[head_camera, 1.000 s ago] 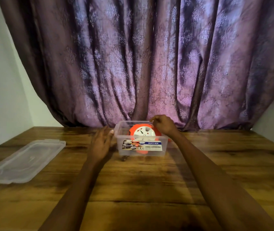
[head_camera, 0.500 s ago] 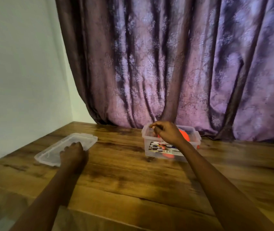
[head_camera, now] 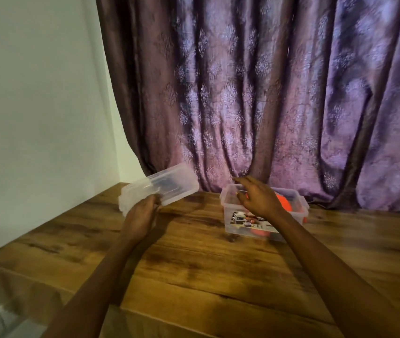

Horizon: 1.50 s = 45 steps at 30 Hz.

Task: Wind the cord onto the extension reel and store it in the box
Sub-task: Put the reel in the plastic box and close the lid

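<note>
A wooden table (head_camera: 194, 264) with dark grain fills the near ground. Behind it at the far side hangs a purple patterned curtain (head_camera: 267, 93) in heavy folds. A plain pale wall (head_camera: 35, 106) stands left.

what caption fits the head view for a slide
Left hand lifts the lid while the right hand hovers over the box holding the reel.

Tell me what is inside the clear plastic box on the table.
The clear box holds the orange extension reel, only partly visible. The right hand above the box and the printed label on its front wall cover most of the reel; its cord cannot be seen.
</note>
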{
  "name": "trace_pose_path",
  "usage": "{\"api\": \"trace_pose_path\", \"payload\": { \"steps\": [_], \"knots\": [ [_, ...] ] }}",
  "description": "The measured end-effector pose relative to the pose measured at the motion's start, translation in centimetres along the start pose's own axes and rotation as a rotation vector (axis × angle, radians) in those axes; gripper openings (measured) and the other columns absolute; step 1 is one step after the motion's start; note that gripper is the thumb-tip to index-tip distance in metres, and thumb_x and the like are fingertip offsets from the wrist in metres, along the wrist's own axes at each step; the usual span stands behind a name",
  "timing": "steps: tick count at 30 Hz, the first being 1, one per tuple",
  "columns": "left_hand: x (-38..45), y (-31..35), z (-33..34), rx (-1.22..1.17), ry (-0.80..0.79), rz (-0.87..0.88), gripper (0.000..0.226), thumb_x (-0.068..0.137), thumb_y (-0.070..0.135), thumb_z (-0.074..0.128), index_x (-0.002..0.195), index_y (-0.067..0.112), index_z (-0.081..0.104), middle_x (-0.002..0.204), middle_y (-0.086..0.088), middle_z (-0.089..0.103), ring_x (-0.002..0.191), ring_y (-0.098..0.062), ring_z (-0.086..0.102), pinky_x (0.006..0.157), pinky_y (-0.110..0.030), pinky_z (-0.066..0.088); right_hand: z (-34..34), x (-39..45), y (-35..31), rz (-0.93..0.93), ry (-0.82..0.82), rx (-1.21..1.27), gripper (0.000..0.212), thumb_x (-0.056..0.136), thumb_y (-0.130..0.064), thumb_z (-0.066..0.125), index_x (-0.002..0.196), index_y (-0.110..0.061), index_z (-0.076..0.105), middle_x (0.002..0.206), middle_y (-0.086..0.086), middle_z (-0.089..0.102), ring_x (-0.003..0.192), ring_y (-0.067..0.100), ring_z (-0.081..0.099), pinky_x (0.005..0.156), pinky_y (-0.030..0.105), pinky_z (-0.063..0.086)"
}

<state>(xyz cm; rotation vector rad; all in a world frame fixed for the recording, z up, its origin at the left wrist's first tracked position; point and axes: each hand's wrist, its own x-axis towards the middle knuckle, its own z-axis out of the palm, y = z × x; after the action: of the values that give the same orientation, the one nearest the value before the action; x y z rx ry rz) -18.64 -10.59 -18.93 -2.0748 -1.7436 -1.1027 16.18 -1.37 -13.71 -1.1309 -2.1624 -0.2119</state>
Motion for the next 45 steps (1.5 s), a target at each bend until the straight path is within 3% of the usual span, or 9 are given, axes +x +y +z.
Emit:
{"api": "trace_pose_path", "payload": {
  "steps": [4, 11, 15, 22, 25, 29, 33, 38, 45],
  "knots": [
    [2.9, 3.4, 0.5, -0.061, 0.101, 0.301, 0.030, 0.100, 0.031, 0.050, 0.125, 0.017, 0.059, 0.125, -0.003, 0.067, 0.113, -0.018, 0.062, 0.099, -0.025, 0.046, -1.4, 0.0, 1.3, -0.032, -0.001, -0.106, 0.074, 0.094, -0.044, 0.057, 0.156, -0.035, 0.019, 0.162, -0.001, 0.026, 0.139, 0.026, 0.041, 0.099, 0.050, 0.048],
    [5.3, 8.5, 3.3, -0.165, 0.137, 0.558, 0.033, 0.103, 0.040, 0.042, 0.117, 0.015, 0.060, 0.117, -0.003, 0.069, 0.105, -0.015, 0.065, 0.093, -0.024, 0.049, -4.5, -2.3, 3.7, -0.152, 0.232, -0.167, 0.042, 0.092, -0.023, 0.067, 0.133, -0.027, 0.062, 0.148, -0.002, 0.052, 0.128, 0.023, 0.056, 0.089, 0.043, 0.054],
    [6.1, 10.8, 4.5, -0.184, 0.219, 0.605, 0.023, 0.098, 0.031, 0.055, 0.111, 0.015, 0.064, 0.116, 0.002, 0.068, 0.108, -0.015, 0.063, 0.097, -0.025, 0.044, -6.2, -4.1, 5.2, -0.092, 0.306, -0.178, 0.032, 0.094, -0.027, 0.057, 0.126, -0.027, 0.061, 0.145, -0.006, 0.055, 0.106, 0.024, 0.068, 0.074, 0.037, 0.059],
    [6.2, 12.3, 5.7, -0.723, 0.192, 0.157, 0.049, 0.090, 0.060, 0.056, 0.132, 0.033, 0.054, 0.136, 0.008, 0.057, 0.124, -0.001, 0.053, 0.098, -0.016, 0.046, -8.0, -6.4, 8.7, 0.078, 0.351, 0.117, 0.042, 0.093, -0.005, 0.054, 0.131, -0.022, 0.052, 0.141, -0.010, 0.055, 0.115, 0.020, 0.064, 0.092, 0.045, 0.055],
    [6.5, 12.8, 5.7, -0.949, 0.110, 0.069, 0.056, 0.085, 0.069, 0.058, 0.136, 0.049, 0.047, 0.141, 0.017, 0.054, 0.126, 0.001, 0.053, 0.093, -0.010, 0.047, -8.3, -6.8, 9.7, 0.109, 0.340, 0.264, 0.025, 0.098, -0.021, 0.057, 0.123, -0.021, 0.054, 0.138, -0.007, 0.058, 0.117, 0.020, 0.064, 0.089, 0.052, 0.056],
    [7.4, 14.7, 6.1, -1.118, 0.135, 0.026, 0.067, 0.090, 0.048, 0.064, 0.149, 0.029, 0.038, 0.152, 0.010, 0.045, 0.138, -0.001, 0.044, 0.111, -0.019, 0.040, -8.2, -6.6, 9.4, 0.233, 0.427, 0.471, 0.023, 0.098, -0.036, 0.057, 0.120, -0.031, 0.052, 0.110, -0.009, 0.071, 0.100, 0.014, 0.070, 0.078, 0.049, 0.060],
    [8.5, 16.8, 6.1, -1.231, 0.166, -0.076, 0.053, 0.100, 0.019, 0.055, 0.151, 0.015, 0.040, 0.147, 0.008, 0.048, 0.119, 0.014, 0.054, 0.087, -0.009, 0.051, -8.0, -5.9, 8.6, 0.372, 0.539, 0.741, 0.032, 0.091, -0.030, 0.070, 0.114, -0.041, 0.051, 0.106, -0.001, 0.074, 0.096, 0.017, 0.072, 0.071, 0.039, 0.061],
    [9.9, 17.2, 6.4, -1.293, 0.083, -0.292, 0.039, 0.103, 0.032, 0.047, 0.138, 0.019, 0.057, 0.127, 0.010, 0.066, 0.105, 0.006, 0.065, 0.084, -0.017, 0.056, -7.3, -5.7, 9.2, 0.482, 0.603, 0.765, 0.007, 0.096, -0.025, 0.063, 0.097, -0.019, 0.065, 0.073, -0.002, 0.067, 0.056, 0.008, 0.061, 0.050, 0.026, 0.049],
    [7.9, 17.5, 8.7, -1.261, -0.124, -0.385, 0.045, 0.091, 0.065, 0.035, 0.082, 0.049, 0.077, 0.085, 0.024, 0.075, 0.080, 0.006, 0.072, 0.060, -0.012, 0.054, -5.7, -7.0, 11.4, 0.728, 0.451, 0.534, 0.016, 0.094, -0.018, 0.062, 0.096, -0.007, 0.074, 0.084, 0.005, 0.071, 0.077, 0.016, 0.061, 0.067, 0.029, 0.047]
  ]
}}
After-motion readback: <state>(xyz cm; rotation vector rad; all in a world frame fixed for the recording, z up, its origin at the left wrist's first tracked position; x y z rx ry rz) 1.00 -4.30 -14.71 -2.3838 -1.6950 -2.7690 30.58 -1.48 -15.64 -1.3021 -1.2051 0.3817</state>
